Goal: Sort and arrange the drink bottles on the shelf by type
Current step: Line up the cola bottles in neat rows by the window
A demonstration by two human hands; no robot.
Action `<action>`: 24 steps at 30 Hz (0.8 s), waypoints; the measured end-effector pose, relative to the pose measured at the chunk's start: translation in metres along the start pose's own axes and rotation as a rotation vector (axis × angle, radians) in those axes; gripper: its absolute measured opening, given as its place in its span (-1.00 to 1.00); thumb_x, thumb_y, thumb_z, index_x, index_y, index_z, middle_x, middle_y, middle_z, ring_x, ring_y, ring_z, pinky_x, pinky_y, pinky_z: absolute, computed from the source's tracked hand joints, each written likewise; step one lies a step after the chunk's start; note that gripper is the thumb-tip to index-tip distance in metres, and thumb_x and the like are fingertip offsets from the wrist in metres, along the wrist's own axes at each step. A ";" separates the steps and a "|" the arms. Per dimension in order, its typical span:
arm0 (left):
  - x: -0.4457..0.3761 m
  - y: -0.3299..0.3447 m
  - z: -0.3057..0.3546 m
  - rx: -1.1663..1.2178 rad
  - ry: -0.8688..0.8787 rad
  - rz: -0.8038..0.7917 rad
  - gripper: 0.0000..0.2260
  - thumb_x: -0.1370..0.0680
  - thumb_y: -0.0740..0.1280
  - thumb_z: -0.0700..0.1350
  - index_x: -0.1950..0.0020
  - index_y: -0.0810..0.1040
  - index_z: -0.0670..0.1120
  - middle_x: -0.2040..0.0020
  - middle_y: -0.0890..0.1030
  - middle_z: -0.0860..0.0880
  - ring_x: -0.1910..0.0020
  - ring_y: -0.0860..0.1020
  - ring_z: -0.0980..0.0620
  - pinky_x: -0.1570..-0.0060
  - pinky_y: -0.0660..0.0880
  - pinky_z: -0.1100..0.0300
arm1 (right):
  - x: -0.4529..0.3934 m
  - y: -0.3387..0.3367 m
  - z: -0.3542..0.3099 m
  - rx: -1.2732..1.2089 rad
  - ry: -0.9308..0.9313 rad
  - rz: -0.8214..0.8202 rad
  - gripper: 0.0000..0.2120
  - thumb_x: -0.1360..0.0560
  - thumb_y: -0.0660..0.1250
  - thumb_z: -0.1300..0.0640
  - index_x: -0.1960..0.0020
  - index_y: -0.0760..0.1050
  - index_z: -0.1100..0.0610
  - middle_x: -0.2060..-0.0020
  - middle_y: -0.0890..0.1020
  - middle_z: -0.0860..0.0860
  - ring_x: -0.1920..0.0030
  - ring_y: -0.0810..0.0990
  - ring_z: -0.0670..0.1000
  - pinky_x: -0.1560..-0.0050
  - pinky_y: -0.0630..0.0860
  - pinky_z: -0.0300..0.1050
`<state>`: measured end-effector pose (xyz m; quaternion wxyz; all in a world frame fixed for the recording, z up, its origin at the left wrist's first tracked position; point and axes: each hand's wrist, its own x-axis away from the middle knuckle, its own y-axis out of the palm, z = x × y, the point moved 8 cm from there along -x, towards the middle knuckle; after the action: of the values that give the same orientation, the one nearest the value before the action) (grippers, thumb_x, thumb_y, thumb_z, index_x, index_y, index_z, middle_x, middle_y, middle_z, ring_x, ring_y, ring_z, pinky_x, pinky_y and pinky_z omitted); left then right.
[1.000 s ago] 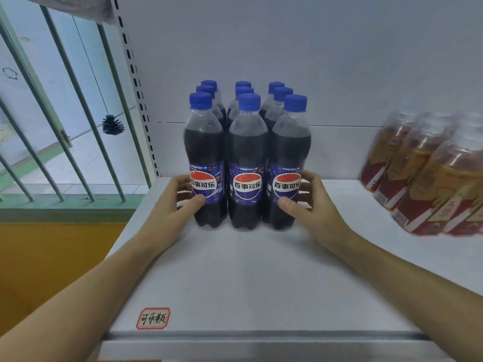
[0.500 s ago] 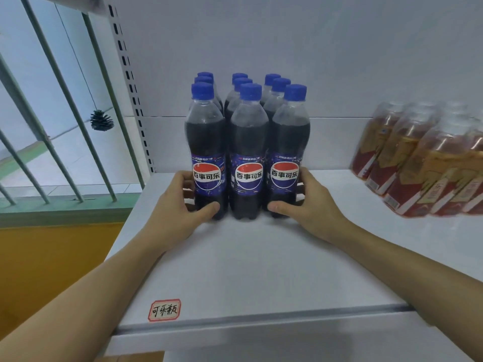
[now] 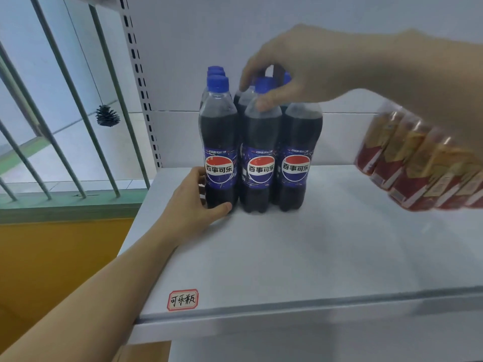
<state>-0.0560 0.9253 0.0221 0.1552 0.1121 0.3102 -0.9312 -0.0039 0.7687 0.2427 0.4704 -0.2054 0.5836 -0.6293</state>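
I am viewing the cola bottles [image 3: 258, 152] standing upright as a tight block near the back-left corner of the white shelf [image 3: 326, 257], three across the front with further rows behind.

Change since a second ago: both hands were pressing the base of the block from either side. The right hand [image 3: 295, 66] is now lifted to cap height, with its fingers curling down over the tops of the middle and right-hand bottles and the thumb resting on the shoulder of the front middle bottle [image 3: 260, 142]. I am reading this as a light grasp on the necks. The left hand [image 3: 190, 205] is remaining low, its thumb and fingers curving round the base of the front left bottle [image 3: 220, 142] and bracing it.

Meaning for the task: I am judging the squaring of the cola group at its base to be nearly finished, with straightening at the tops now in progress.

Limits of view: the right hand is covering the rear caps, so I cannot count those rows. The red-and-gold tea bottles [image 3: 418, 168] at the right are blurring and running off the frame edge. A handwritten label sticker [image 3: 183, 299] is sitting at the shelf's front edge.
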 end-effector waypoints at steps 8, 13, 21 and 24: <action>-0.003 0.001 -0.004 -0.003 0.019 -0.021 -0.31 -0.39 0.61 -0.03 -0.42 0.34 0.01 -0.28 0.55 0.05 -0.13 0.60 -0.01 -0.13 0.60 0.01 | -0.005 0.005 0.011 -0.107 0.052 0.043 -0.91 -0.56 0.41 -0.08 -0.03 0.62 -0.10 0.26 0.50 -0.32 0.26 0.51 -0.19 0.26 0.34 -0.27; -0.005 0.002 -0.005 -0.025 0.029 -0.019 -0.31 -0.39 0.61 0.01 -0.41 0.34 0.01 -0.28 0.55 0.06 -0.12 0.60 0.01 -0.06 0.57 0.14 | -0.001 0.007 0.009 -0.130 0.108 0.081 -0.85 -0.56 0.41 -0.05 -0.10 0.64 -0.05 0.23 0.47 -0.32 0.28 0.49 -0.17 0.25 0.35 -0.28; -0.004 0.001 -0.003 -0.016 0.017 -0.013 -0.33 -0.39 0.60 -0.01 -0.40 0.35 0.00 -0.25 0.54 0.06 -0.10 0.60 0.01 -0.07 0.57 0.12 | 0.051 -0.014 0.020 -0.274 0.161 0.565 -0.64 -0.61 0.31 -0.06 -0.38 0.43 -0.05 -0.23 0.56 -0.04 -0.07 0.55 -0.08 0.09 0.47 -0.31; -0.003 0.002 -0.003 -0.006 0.013 -0.010 -0.34 -0.40 0.60 -0.02 -0.38 0.35 0.02 -0.22 0.53 0.09 -0.07 0.61 0.06 0.03 0.53 0.25 | 0.112 0.029 0.041 -0.676 0.329 0.964 -0.66 -0.53 0.37 0.08 -0.25 0.37 0.06 -0.09 0.53 0.00 0.03 0.56 -0.02 0.17 0.47 -0.22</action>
<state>-0.0519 0.9266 0.0199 0.1490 0.1163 0.3144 -0.9303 -0.0137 0.6573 0.1929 0.5148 0.0437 0.8431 -0.1491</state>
